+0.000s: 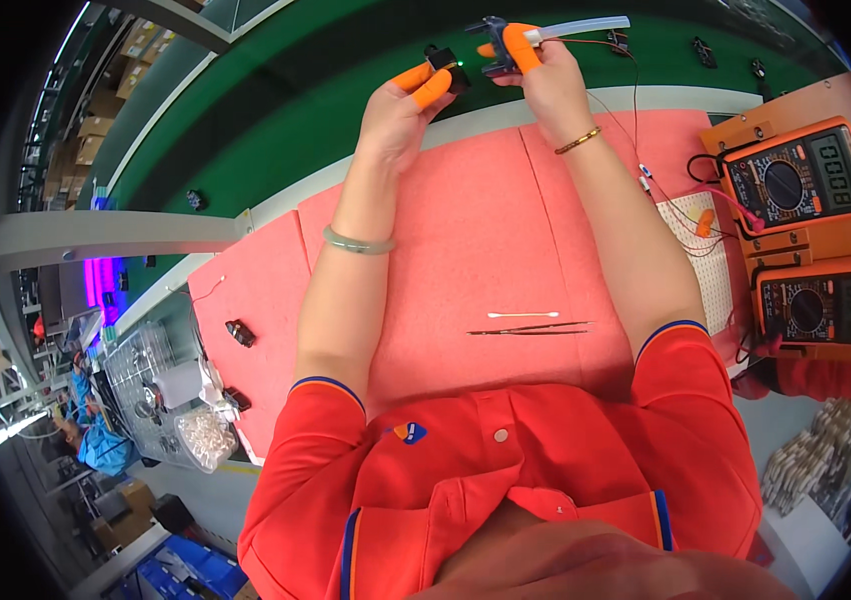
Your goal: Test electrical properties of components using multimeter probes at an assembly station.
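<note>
Over the near edge of the green belt, my left hand (391, 120) pinches a small black block-shaped device (459, 80) with a tiny green light on it. Orange finger cots cover the gripping fingertips of both hands. My right hand (557, 92) is closed on a dark clip-like fixture (495, 45), just right of the device and apart from it. From that fixture run a clear tube (585, 25) and thin red and black wires (635, 95). A cotton swab (523, 315) and dark tweezers (530, 329) lie on the pink mat (465, 230) between my forearms.
Two orange multimeters (795, 180) stand at the right beside a white perforated board (720, 285). Several small black parts (705, 52) sit on the green belt (285, 110). A black part (240, 333) lies on the mat's left; a bag of white pieces (207, 438) is near a clear tray (140, 360).
</note>
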A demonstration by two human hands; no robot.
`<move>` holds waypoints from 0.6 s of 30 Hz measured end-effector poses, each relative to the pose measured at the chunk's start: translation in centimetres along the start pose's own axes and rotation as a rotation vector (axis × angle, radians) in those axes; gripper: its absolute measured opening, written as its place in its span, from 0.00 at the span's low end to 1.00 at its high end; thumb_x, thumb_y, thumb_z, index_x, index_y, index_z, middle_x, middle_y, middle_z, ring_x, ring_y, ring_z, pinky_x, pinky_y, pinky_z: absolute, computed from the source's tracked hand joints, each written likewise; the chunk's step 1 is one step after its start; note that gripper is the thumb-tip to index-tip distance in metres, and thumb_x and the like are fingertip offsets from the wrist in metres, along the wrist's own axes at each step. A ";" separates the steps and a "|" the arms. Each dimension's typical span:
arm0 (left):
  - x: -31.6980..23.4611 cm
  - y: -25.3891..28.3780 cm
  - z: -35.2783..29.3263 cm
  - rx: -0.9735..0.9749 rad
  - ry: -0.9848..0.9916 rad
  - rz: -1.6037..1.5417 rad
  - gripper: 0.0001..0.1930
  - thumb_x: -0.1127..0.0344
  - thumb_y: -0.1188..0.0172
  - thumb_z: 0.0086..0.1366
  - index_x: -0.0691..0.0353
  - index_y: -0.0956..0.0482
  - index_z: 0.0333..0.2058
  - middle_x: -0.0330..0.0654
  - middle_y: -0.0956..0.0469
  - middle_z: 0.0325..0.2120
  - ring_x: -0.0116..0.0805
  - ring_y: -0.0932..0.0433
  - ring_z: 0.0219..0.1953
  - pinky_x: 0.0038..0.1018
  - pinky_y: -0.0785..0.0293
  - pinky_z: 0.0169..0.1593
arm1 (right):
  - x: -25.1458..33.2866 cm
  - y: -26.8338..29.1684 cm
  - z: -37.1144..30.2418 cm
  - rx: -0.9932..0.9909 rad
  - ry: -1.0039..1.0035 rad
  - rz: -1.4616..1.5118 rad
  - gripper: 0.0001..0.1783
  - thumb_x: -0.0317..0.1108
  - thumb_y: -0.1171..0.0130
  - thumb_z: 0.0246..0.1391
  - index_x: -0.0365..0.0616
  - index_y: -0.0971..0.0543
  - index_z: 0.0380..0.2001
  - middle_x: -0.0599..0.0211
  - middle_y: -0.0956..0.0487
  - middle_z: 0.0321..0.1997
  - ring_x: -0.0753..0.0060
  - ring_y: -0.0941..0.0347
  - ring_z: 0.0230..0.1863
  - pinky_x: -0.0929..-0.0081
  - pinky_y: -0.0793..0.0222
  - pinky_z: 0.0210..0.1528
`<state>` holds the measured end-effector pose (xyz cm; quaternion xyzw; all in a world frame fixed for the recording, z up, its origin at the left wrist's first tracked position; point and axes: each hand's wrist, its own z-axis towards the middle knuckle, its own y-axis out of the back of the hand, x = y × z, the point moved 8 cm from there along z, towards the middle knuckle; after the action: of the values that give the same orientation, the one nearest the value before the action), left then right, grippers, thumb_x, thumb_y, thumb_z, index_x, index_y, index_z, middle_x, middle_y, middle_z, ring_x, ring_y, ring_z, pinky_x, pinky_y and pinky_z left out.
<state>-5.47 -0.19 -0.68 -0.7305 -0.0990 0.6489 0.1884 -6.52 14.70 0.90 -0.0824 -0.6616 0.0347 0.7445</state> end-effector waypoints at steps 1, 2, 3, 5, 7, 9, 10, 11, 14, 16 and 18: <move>0.2 0.2 0.1 -0.015 0.013 -0.017 0.14 0.73 0.46 0.53 0.72 0.31 0.39 0.42 0.29 0.35 0.28 0.30 0.36 0.21 0.32 0.41 | 0.2 -0.5 -0.1 0.042 0.059 -0.009 0.13 0.34 0.51 0.50 0.39 0.32 0.39 0.70 0.27 0.30 0.82 0.32 0.29 0.84 0.33 0.29; 0.3 0.2 0.1 -0.018 0.013 -0.016 0.14 0.73 0.46 0.53 0.72 0.31 0.39 0.42 0.29 0.35 0.28 0.30 0.36 0.21 0.32 0.41 | 0.4 -1.0 -0.1 0.084 0.118 -0.018 0.14 0.33 0.51 0.50 0.39 0.32 0.39 0.70 0.27 0.31 0.82 0.32 0.30 0.84 0.33 0.30; 0.3 0.1 0.1 -0.019 0.009 0.017 0.14 0.73 0.45 0.52 0.71 0.31 0.39 0.42 0.29 0.34 0.29 0.29 0.35 0.20 0.32 0.41 | 0.2 -1.0 -0.2 0.086 0.118 -0.017 0.14 0.33 0.51 0.50 0.39 0.32 0.39 0.70 0.27 0.31 0.82 0.32 0.30 0.84 0.33 0.30; 0.3 -0.1 -0.1 -0.029 -0.002 0.083 0.14 0.73 0.45 0.52 0.70 0.30 0.39 0.41 0.28 0.34 0.29 0.29 0.35 0.19 0.32 0.40 | 0.2 -1.5 -0.7 0.091 0.054 -0.022 0.14 0.32 0.50 0.50 0.38 0.32 0.39 0.69 0.28 0.32 0.81 0.31 0.31 0.83 0.33 0.31; 0.1 -0.1 -0.2 -0.052 -0.051 0.237 0.14 0.74 0.45 0.52 0.69 0.30 0.39 0.42 0.28 0.34 0.29 0.29 0.35 0.19 0.32 0.40 | 0.0 -1.9 -1.0 0.099 0.022 -0.023 0.14 0.32 0.49 0.49 0.38 0.32 0.39 0.69 0.28 0.33 0.81 0.31 0.31 0.82 0.33 0.32; -0.6 -0.1 -0.2 -0.083 -0.146 0.546 0.14 0.74 0.44 0.51 0.67 0.29 0.39 0.42 0.28 0.34 0.29 0.29 0.35 0.18 0.32 0.39 | 0.3 -2.2 -1.1 0.149 0.087 -0.129 0.14 0.30 0.49 0.48 0.37 0.33 0.39 0.68 0.28 0.33 0.79 0.31 0.33 0.81 0.32 0.35; -0.8 0.0 -0.1 -0.085 -0.150 0.549 0.14 0.74 0.44 0.51 0.67 0.29 0.39 0.42 0.28 0.34 0.29 0.29 0.35 0.18 0.32 0.39 | 0.5 -2.3 -1.1 0.172 0.122 -0.182 0.14 0.30 0.48 0.48 0.37 0.33 0.39 0.67 0.28 0.33 0.78 0.31 0.34 0.80 0.32 0.37; -1.1 0.3 -0.1 -0.098 -0.173 0.497 0.14 0.74 0.45 0.51 0.66 0.29 0.39 0.43 0.28 0.35 0.30 0.29 0.36 0.19 0.32 0.40 | 0.6 -2.1 -0.9 0.174 0.126 -0.179 0.14 0.30 0.48 0.48 0.37 0.33 0.39 0.67 0.28 0.33 0.78 0.31 0.34 0.80 0.32 0.37; -2.1 0.9 -0.1 -0.126 -0.223 0.397 0.14 0.75 0.45 0.52 0.65 0.30 0.39 0.46 0.29 0.36 0.31 0.29 0.37 0.21 0.31 0.41 | 1.0 0.0 0.2 0.054 0.127 0.155 0.13 0.28 0.49 0.48 0.36 0.33 0.39 0.65 0.29 0.35 0.75 0.32 0.38 0.75 0.32 0.42; -3.1 -0.3 -0.5 0.031 -0.275 0.127 0.14 0.76 0.49 0.54 0.66 0.33 0.41 0.48 0.31 0.39 0.35 0.28 0.37 0.24 0.30 0.42 | 0.4 1.1 0.7 0.032 0.104 0.200 0.13 0.27 0.50 0.48 0.36 0.33 0.38 0.65 0.29 0.35 0.73 0.32 0.38 0.74 0.32 0.42; -4.0 -1.1 -1.0 0.109 -0.302 -0.007 0.14 0.76 0.50 0.55 0.66 0.35 0.42 0.50 0.32 0.41 0.36 0.28 0.37 0.26 0.30 0.43 | -0.6 2.2 1.2 -0.018 0.051 0.283 0.12 0.26 0.51 0.48 0.36 0.33 0.38 0.63 0.29 0.37 0.71 0.32 0.39 0.72 0.32 0.43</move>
<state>-4.94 -0.84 3.47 -0.6131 -0.0932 0.7551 0.2129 -7.63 16.84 0.12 -0.1823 -0.6247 0.1312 0.7479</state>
